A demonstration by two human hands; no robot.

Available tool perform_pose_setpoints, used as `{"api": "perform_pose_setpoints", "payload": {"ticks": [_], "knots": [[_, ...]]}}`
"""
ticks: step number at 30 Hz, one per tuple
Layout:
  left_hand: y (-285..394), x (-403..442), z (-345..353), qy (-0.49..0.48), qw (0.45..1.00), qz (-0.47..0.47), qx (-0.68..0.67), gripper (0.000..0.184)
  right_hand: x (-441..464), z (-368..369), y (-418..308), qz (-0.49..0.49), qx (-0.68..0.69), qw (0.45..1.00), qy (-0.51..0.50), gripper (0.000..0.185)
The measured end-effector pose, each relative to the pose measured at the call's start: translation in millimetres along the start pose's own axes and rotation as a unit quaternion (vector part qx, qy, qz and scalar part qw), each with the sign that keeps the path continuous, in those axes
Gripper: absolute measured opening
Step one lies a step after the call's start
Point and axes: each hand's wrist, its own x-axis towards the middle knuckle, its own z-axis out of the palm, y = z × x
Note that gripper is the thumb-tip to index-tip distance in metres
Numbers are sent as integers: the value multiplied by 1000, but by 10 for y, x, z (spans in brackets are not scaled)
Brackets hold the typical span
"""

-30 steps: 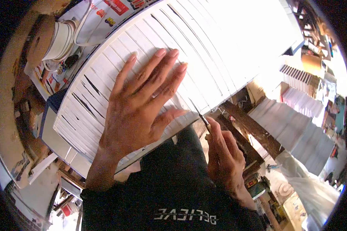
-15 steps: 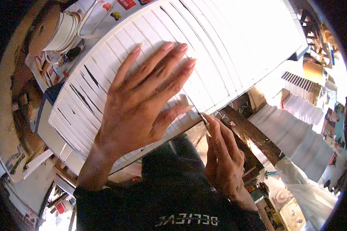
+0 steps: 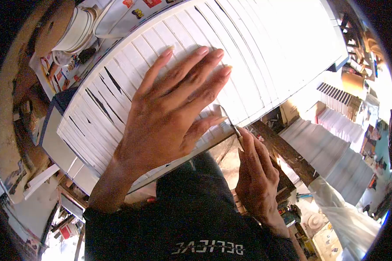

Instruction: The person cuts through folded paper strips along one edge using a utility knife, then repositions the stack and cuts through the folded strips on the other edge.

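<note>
A wide white panel (image 3: pixel 196 39) of narrow strips, with dark gaps between some at its left part, lies under my hands. My left hand (image 3: pixel 174 104) rests flat on it, palm down, fingers spread. At the panel's near edge my right hand (image 3: pixel 257 174) is closed around a thin pointed tool (image 3: pixel 237 130) with a dark, slender tip. That tip lies over the panel's edge, just right of my left thumb. Most of the tool's handle is hidden in my right fingers.
A spool of white band (image 3: pixel 74 30) stands at the upper left. Stacks of pale sheets (image 3: pixel 324 139) lie at the right, beyond a dark wooden beam (image 3: pixel 287 152). Clear plastic sheeting (image 3: pixel 344 213) hangs at the lower right.
My left hand has shifted a little to the right and up over the panel. The tool in my right hand drew back toward the edge, then its tip came forward over the strips again.
</note>
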Motion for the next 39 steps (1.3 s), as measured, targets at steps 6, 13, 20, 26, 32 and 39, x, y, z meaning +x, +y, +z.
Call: {"api": "perform_pose_setpoints", "payload": {"ticks": [6, 13, 20, 26, 32, 39], "knots": [[12, 4, -6, -5, 1000, -1, 0, 61, 1, -58, -84, 15, -31, 999, -16, 51], [8, -14, 4, -5, 1000, 5, 2, 61, -125, -475, -434, 136, -151, 962, -182, 79], [44, 0, 1, 0, 1000, -2, 14, 62, -35, -380, -415, 136, -169, 961, -172, 76], [22, -18, -18, -7, 1000, -2, 16, 64, -281, -431, -221, 190, -205, 916, -289, 71], [-56, -50, -77, -47, 999, 28, 2, 78, -386, -483, -214, 180, -43, 974, -127, 57], [-56, -41, -70, -46, 998, 28, 17, 84, -203, -182, -137, 74, 3, 995, -73, 53]]}}
